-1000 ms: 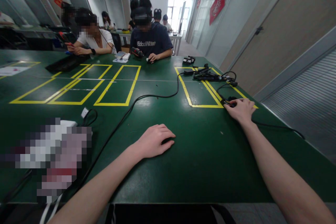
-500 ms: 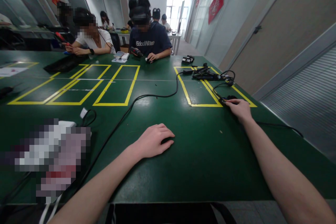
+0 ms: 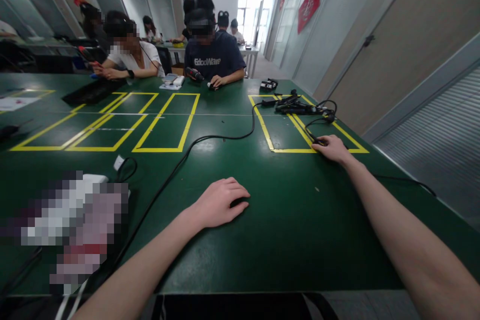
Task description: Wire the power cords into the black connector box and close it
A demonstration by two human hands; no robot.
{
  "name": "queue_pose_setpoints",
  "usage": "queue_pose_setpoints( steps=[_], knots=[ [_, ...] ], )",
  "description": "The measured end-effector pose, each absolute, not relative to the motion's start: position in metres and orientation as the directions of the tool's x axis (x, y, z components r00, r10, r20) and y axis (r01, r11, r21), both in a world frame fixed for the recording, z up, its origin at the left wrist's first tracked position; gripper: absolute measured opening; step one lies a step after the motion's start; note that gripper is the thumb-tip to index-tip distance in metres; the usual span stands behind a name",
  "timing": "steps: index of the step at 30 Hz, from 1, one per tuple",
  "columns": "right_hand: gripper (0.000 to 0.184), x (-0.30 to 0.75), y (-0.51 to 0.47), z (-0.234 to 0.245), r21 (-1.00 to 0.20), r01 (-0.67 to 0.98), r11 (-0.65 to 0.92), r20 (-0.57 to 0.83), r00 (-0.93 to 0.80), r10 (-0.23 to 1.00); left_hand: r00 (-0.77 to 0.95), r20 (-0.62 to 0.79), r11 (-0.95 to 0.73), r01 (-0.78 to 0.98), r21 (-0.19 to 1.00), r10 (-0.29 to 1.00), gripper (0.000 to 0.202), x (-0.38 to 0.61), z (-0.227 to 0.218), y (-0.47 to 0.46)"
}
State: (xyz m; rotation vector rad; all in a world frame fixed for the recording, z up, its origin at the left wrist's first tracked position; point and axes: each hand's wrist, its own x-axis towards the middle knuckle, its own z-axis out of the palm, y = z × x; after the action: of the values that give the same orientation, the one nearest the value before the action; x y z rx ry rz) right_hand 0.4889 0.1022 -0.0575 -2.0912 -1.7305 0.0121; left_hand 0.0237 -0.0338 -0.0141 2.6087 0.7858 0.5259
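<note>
My left hand lies on the green table, its fingers stretched and the thumb apart, holding nothing. Farther right, my right hand is closed at a looped black cable, by the near edge of a yellow-taped rectangle. The fingers cover most of what they grip. Just beyond that hand lies a heap of black, rod-like parts with cables. Another stretch of black cable runs out to the right from under my right wrist.
A long black cable crosses the table from the near left to the heap. Blurred-out items lie at the near left. Across the table, a person in a dark T-shirt holds a power tool. A black tray is at far left.
My right hand has shifted slightly left and away from me, turning over the black thing so that it now hides more of it. My left hand has stayed in place.
</note>
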Motion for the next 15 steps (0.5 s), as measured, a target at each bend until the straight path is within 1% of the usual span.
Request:
queue_pose_setpoints(
  steps=[3, 7, 11, 13, 15],
  knots=[
    [0.038, 0.4912, 0.1039, -0.0562, -0.388, 0.903, -0.188, 0.245, 0.297, 0.923, 0.775, 0.238, -0.776, 0.450, 0.441, 0.585, 0.020, 0.0235, -0.0132, -0.0344],
    [0.046, 0.4894, 0.1011, -0.0542, -0.473, 0.857, -0.204, 0.267, 0.360, 0.894, 0.772, 0.232, -0.770, 0.457, 0.445, 0.592, 0.020, 0.0233, -0.0120, -0.0347],
    [0.042, 0.4843, 0.0993, -0.0575, -0.641, 0.748, -0.170, 0.285, 0.437, 0.853, 0.775, 0.227, -0.770, 0.456, 0.447, 0.590, 0.020, 0.0235, -0.0106, -0.0349],
    [0.040, 0.4835, 0.1003, -0.0599, -0.689, 0.708, -0.151, 0.278, 0.452, 0.848, 0.777, 0.227, -0.773, 0.455, 0.442, 0.587, 0.020, 0.0238, -0.0104, -0.0350],
    [0.038, 0.4846, 0.1022, -0.0612, -0.709, 0.692, -0.140, 0.276, 0.454, 0.847, 0.776, 0.227, -0.774, 0.459, 0.437, 0.589, 0.019, 0.0240, -0.0108, -0.0349]
  ],
)
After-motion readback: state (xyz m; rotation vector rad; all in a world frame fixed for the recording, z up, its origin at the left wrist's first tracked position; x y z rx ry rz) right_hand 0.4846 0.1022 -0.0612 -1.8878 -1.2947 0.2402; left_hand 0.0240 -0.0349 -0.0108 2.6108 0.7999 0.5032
